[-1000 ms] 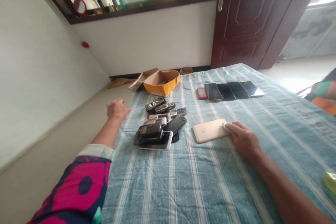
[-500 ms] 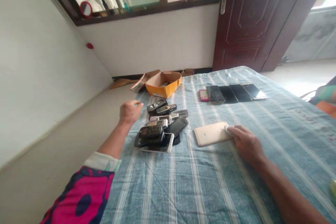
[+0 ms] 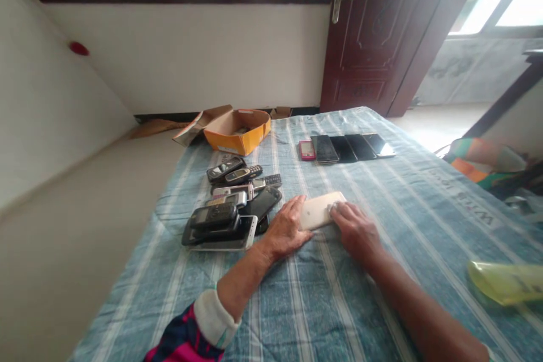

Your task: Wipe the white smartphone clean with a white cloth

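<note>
A gold smartphone (image 3: 316, 212) lies back up on the cloth in front of me. My left hand (image 3: 287, 227) grips its left end, thumb along the near edge and fingers at the far edge. Pinched in my right hand (image 3: 355, 227) is a small white wad (image 3: 334, 207), perhaps tissue or cloth, pressed against the phone's right end. To the left is a heap of old mobile phones (image 3: 214, 216), keypad models and touchscreen ones, some stacked on others. Its nearest phones sit close beside my left wrist.
An orange cardboard box (image 3: 237, 138), flap open, stands at the far left. A row of dark smartphones (image 3: 348, 149) with a small pink-edged device (image 3: 307, 150) lies farther back. A yellow translucent packet (image 3: 504, 283) rests at the right. Striped blue cloth (image 3: 271, 305) covers the table.
My left hand has moved right from beside the phone heap and taken hold of the gold smartphone. My right hand still presses the white wad on it. The view has shifted right.
</note>
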The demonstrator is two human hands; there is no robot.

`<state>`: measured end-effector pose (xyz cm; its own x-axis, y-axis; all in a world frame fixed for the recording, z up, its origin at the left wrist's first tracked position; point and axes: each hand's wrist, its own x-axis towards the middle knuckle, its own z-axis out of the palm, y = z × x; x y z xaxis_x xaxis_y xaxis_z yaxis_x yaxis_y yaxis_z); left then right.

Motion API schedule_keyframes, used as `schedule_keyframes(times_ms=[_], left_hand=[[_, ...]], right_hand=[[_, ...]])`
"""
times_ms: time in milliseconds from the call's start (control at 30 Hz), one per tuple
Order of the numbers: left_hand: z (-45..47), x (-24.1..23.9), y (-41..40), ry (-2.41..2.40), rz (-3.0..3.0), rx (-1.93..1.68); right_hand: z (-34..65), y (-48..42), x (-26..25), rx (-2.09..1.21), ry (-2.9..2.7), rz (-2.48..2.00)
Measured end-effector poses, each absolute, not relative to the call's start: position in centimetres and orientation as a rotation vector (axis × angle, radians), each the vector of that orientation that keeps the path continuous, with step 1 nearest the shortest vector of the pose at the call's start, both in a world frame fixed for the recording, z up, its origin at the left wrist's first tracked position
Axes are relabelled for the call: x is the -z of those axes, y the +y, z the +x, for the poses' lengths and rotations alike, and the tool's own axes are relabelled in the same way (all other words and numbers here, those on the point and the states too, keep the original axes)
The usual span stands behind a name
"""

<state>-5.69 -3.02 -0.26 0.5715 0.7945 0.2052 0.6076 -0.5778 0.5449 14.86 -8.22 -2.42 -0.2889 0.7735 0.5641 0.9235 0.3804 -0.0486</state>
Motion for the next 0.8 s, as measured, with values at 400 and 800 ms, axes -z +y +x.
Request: schedule_keyframes(times_ms=[400,800], left_hand=[[-6.7,0.5,-2.6,1.075,2.327,-0.638],[-6.4,0.4,-2.7,1.100,2.308,-0.645]], right_hand=[[10.9,-9.1,2.3,0.417,-2.280,-1.244],[11.2,-9.2,2.5,0.511,-2.236,-1.375]])
